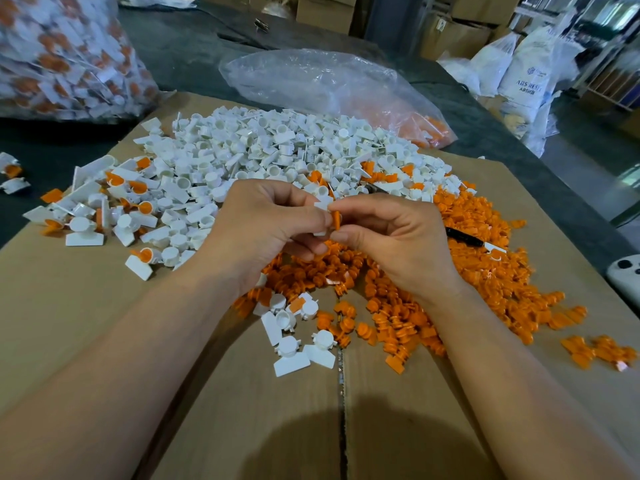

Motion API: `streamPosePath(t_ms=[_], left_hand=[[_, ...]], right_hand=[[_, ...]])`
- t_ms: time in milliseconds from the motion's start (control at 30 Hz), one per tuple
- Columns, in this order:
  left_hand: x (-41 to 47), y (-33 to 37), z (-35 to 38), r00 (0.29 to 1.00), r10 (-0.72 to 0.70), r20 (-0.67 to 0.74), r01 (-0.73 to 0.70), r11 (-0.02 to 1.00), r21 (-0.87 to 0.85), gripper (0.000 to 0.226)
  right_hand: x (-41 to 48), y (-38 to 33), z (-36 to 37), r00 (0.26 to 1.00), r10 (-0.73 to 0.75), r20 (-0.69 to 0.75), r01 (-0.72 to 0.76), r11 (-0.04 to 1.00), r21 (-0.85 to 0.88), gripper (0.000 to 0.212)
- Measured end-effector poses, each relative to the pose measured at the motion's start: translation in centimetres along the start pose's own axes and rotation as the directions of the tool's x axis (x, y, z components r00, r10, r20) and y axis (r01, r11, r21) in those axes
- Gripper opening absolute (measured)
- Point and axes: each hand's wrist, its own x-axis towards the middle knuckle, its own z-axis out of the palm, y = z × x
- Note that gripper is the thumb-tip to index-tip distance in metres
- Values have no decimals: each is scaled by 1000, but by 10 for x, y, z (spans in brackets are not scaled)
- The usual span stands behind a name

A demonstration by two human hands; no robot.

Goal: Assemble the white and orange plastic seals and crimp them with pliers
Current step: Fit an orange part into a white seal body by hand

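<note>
Orange insert (336, 220) stands upright against white seal (323, 204), pinched by hands (263, 220) (391, 233).

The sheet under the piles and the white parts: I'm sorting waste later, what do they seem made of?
Sheet: looks like brown cardboard, matte, with a flap seam down the middle. White parts: apparently moulded plastic, smooth, faintly glossy, identical shapes.
</note>
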Motion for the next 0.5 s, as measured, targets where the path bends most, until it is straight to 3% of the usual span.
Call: streamPosePath(t_ms=[200, 333, 500], left_hand=[[0, -1, 0, 1000, 0, -4, 0, 1000, -9, 13], [1, 0, 0, 999, -7, -34, 7, 1000, -25, 17], [1, 0, -3, 999, -30, -37, 28, 998, -53, 19]], right_hand=[[-1, -5, 0, 998, 56, -1, -56, 998, -18, 38], [2, -17, -10, 990, 133, -49, -140, 977, -160, 38], [7, -23, -60, 920, 318, -230, -390, 805, -446, 24]])
